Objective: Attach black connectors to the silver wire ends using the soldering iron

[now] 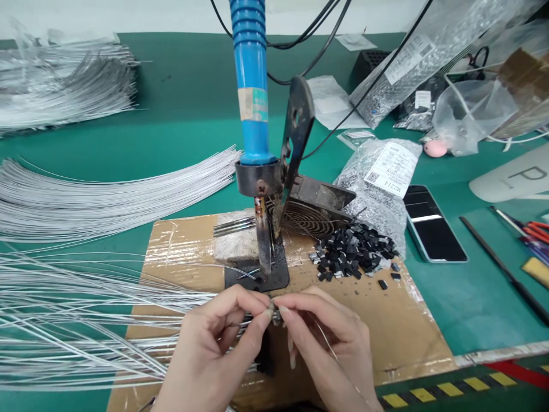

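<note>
Over the cardboard, my left hand [217,346] is closed in a pinch, thumb against index finger. Opposite it, my right hand [332,343] pinches too, the fingertips of both nearly meeting. A small grey metallic piece [275,315] shows between them, too covered by the fingers to name its kind. A thin silvery wire [326,339] passes through my right hand and down along the palm. Just beyond the fingertips, the blue-handled soldering iron [253,126] is clamped upright in a bracket [295,126], its tip [265,260] pointing down. Dark pieces beneath my left hand are partly hidden.
Bundles of white wires [107,200] spread across the left side. Right of the iron lies a pile of small black parts [354,252] beside a fan [317,209]. Farther right are a bubble-wrap bag [373,189], a phone [435,226] and a dark rod [506,274]. Cardboard [398,337] covers the green table.
</note>
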A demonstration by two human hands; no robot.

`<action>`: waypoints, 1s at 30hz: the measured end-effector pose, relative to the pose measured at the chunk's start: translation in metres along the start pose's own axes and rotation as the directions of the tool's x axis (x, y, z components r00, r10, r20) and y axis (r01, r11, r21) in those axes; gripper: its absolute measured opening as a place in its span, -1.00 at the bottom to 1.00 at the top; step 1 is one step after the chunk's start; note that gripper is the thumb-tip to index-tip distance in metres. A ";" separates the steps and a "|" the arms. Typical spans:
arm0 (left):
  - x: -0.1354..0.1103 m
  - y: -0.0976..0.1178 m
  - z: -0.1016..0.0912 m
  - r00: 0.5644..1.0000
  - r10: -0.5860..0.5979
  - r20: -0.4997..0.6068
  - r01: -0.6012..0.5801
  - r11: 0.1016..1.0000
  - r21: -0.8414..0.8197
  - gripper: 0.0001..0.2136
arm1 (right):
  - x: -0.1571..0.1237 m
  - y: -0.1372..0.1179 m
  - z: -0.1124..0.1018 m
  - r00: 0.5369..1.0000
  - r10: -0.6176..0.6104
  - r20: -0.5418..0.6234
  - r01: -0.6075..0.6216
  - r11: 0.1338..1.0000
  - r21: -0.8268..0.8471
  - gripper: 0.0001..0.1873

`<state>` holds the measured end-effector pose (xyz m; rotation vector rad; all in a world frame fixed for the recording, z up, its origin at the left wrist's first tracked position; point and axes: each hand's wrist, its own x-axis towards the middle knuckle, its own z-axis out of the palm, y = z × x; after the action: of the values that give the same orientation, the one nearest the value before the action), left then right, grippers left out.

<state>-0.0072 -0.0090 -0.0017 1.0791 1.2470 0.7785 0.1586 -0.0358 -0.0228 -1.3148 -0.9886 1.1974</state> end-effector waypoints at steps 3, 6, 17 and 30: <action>-0.001 0.008 0.007 0.995 -0.069 -0.077 0.066 0.997 -0.039 -0.90 | 0.000 0.000 0.000 1.000 -0.019 0.015 0.019 1.000 0.004 -0.81; -0.001 0.014 0.013 0.982 -0.120 -0.147 0.112 0.992 -0.064 -0.88 | -0.001 0.001 0.000 0.999 -0.046 0.024 0.046 0.999 -0.017 -0.80; 0.009 -0.006 -0.001 0.999 -0.015 -0.052 0.019 0.996 0.083 -0.91 | -0.013 0.003 0.000 0.995 -0.065 -0.077 0.037 0.948 -0.316 -0.62; 0.010 -0.004 -0.008 0.998 0.005 -0.071 0.005 0.990 0.141 -0.89 | 0.003 -0.004 -0.001 0.969 -0.246 0.009 0.229 0.891 -0.392 -0.73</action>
<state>-0.0138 0.0008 -0.0086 1.1735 1.3787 0.7422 0.1606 -0.0331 -0.0197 -1.4668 -1.3665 0.8052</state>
